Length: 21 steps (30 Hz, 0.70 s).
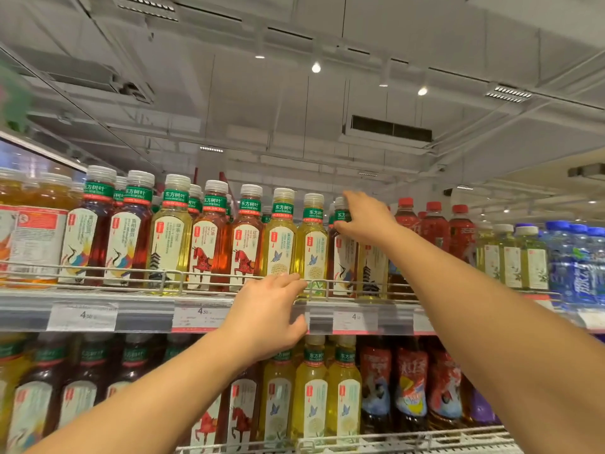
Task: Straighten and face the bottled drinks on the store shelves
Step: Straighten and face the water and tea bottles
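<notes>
On my feed both forearms were bare right to the frame edge, no sleeves showing. I saw no watch, ring or glove on the left hand point(268, 317) or the right hand point(366, 217); the nails were short and plain.

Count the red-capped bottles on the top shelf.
3 in the front row, right of the right hand: first, second, third. At least one more cap shows behind them; others may be hidden.
</notes>
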Each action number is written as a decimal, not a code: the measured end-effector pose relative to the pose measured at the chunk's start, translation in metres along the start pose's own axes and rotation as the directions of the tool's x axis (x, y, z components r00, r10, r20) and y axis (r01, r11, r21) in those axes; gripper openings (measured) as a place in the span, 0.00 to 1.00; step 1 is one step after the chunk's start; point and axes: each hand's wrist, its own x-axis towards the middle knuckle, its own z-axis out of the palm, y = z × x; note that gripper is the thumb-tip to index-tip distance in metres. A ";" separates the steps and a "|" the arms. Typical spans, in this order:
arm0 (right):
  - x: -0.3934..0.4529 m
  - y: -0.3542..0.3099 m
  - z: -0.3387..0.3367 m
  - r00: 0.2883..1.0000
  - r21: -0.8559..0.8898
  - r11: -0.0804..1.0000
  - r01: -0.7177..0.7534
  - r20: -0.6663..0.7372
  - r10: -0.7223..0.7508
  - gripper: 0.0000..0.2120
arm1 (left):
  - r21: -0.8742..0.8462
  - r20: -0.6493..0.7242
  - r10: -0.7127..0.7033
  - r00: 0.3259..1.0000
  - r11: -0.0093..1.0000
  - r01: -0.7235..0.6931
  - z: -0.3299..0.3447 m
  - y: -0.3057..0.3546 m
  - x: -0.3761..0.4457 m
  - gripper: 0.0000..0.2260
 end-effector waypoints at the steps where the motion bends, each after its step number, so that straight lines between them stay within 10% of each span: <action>1: -0.001 -0.001 0.001 0.999 0.008 1.000 -0.011 -0.032 0.011 0.30 | -0.001 -0.003 -0.003 1.000 1.000 0.003 0.000 0.000 0.000 0.31; 21: -0.034 0.009 -0.003 0.980 0.440 0.891 -0.113 -0.101 0.174 0.28 | -0.018 0.043 -0.114 0.993 0.993 0.115 -0.016 0.022 0.002 0.25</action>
